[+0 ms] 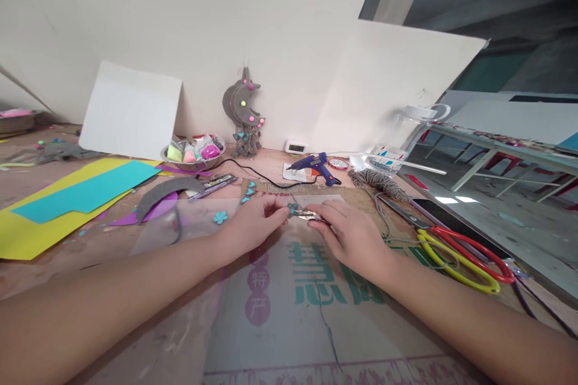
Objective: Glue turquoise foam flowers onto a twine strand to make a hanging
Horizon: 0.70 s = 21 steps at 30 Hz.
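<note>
Table (103, 246), scissors (427, 233) near right edge, small piece (292, 209) between hands (253, 222) (352, 231)

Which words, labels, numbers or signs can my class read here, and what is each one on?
"慧": large green character, on the printed board.
"特产": in purple circles, same board.
Unreadable: the partly covered green character beside 慧; the circle above 特.
Too small or blurred: any text on the white digital display, glue gun, printed tub and narrow pack.

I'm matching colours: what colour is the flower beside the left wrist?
Turquoise: the flower shows best in the head view.
</note>
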Each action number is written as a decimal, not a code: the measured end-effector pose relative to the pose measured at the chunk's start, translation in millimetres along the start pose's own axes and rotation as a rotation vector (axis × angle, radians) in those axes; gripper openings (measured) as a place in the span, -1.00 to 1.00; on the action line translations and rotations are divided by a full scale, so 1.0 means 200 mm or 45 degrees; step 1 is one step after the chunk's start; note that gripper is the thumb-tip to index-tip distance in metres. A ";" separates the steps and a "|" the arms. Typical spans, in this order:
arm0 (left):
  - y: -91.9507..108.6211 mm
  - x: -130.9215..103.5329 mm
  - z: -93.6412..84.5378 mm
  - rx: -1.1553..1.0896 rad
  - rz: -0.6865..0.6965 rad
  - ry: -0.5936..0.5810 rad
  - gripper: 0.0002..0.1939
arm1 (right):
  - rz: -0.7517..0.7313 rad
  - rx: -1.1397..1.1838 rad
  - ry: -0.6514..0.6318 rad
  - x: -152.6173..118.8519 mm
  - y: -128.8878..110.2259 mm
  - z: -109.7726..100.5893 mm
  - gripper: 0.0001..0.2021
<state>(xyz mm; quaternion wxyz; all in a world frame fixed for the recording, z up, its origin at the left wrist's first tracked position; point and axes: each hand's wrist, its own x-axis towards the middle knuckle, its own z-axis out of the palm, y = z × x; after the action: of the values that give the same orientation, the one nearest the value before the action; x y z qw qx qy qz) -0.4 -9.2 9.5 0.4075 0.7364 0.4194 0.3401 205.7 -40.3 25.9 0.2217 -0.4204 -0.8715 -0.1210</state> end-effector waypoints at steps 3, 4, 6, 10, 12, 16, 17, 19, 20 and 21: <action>0.00 0.00 0.00 0.020 0.003 0.002 -0.74 | -0.011 -0.043 0.000 0.00 -0.01 0.01 -0.74; 0.00 0.00 0.00 0.029 0.009 0.005 -0.74 | -0.005 -0.052 -0.002 0.00 -0.01 0.01 -0.74; 0.01 0.00 0.00 0.038 0.020 0.007 -0.74 | 0.007 -0.061 -0.006 0.00 -0.01 0.01 -0.75; 0.01 0.00 0.00 0.044 0.030 0.001 -0.73 | 0.017 -0.079 -0.023 0.01 0.00 0.01 -0.75; 0.02 0.00 0.00 0.067 0.036 0.006 -0.73 | 0.021 -0.086 -0.033 0.01 0.00 0.01 -0.75; 0.02 0.00 -0.01 0.088 0.038 0.005 -0.73 | 0.028 -0.092 -0.049 0.01 0.00 0.01 -0.75; 0.02 0.00 -0.01 0.089 0.034 0.005 -0.73 | 0.027 -0.092 -0.050 0.01 0.00 0.01 -0.75; 0.02 0.00 -0.01 0.094 0.026 0.010 -0.73 | 0.023 -0.084 -0.047 0.01 -0.01 0.01 -0.75; 0.02 0.00 -0.01 0.097 0.025 0.010 -0.73 | 0.023 -0.078 -0.045 0.01 -0.01 0.01 -0.74; 0.02 -0.01 -0.01 0.097 0.027 0.007 -0.73 | 0.026 -0.071 -0.047 0.01 -0.01 0.01 -0.74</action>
<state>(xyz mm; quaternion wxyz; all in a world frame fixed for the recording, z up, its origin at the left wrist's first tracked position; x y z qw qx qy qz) -0.2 -11.3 14.0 0.3745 0.7548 0.4255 0.3302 202.5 -38.6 24.5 0.1951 -0.4374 -0.8673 -0.1355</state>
